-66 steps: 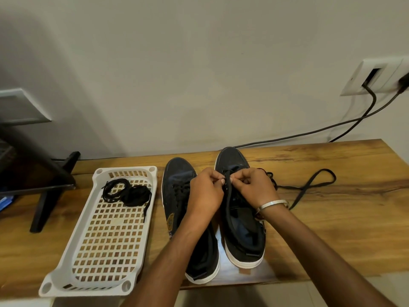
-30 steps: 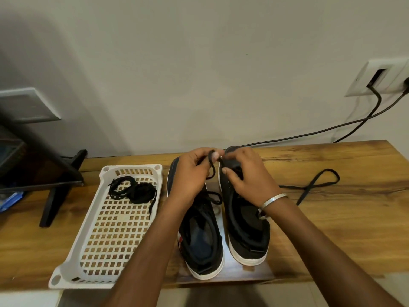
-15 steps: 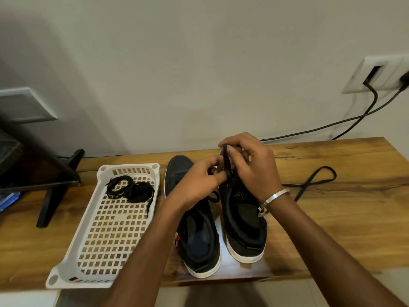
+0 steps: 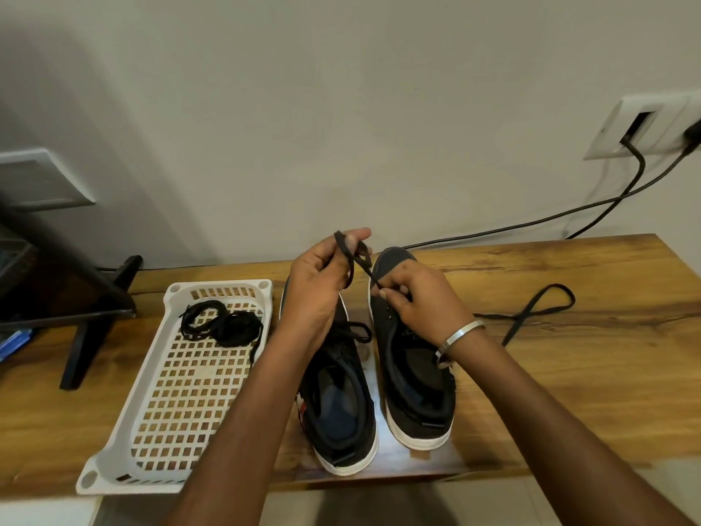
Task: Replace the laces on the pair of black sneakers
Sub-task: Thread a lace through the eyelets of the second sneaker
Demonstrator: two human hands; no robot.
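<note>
White basket (image 4: 125,423) on the desk (image 4: 569,373) held one coiled black lace (image 4: 222,324). My left hand (image 4: 318,282) and right hand (image 4: 413,298) both pinched the lace (image 4: 354,260) above the right sneaker (image 4: 413,381); left sneaker (image 4: 341,404) beside it.

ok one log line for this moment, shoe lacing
step: lacing right sneaker | left hand: holds lace up | right hand: pinches lace at eyelets | tray: bundled laces

bare forearms, silver bangle (image 4: 458,334) on right wrist
</note>
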